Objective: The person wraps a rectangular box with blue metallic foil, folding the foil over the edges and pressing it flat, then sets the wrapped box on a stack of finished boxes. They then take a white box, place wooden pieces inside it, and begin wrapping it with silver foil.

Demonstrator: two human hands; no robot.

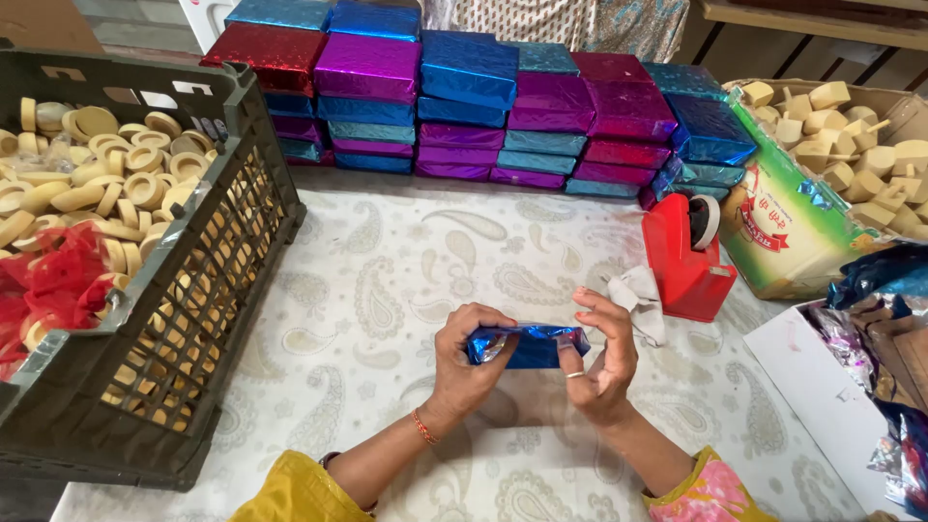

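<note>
Left hand (471,356) and right hand (601,356), fingers closed on the ends of a small blue foil-wrapped block (530,346) above the paisley table (387,280): slick foil risks tearing or unfolding if grip loosens.

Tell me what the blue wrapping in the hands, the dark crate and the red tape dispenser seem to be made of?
Blue wrapping: probably metallic foil paper; it glints and creases sharply. Dark crate: looks like moulded plastic, matte, with a lattice wall. Red tape dispenser: apparently smooth plastic with a slight sheen.
</note>
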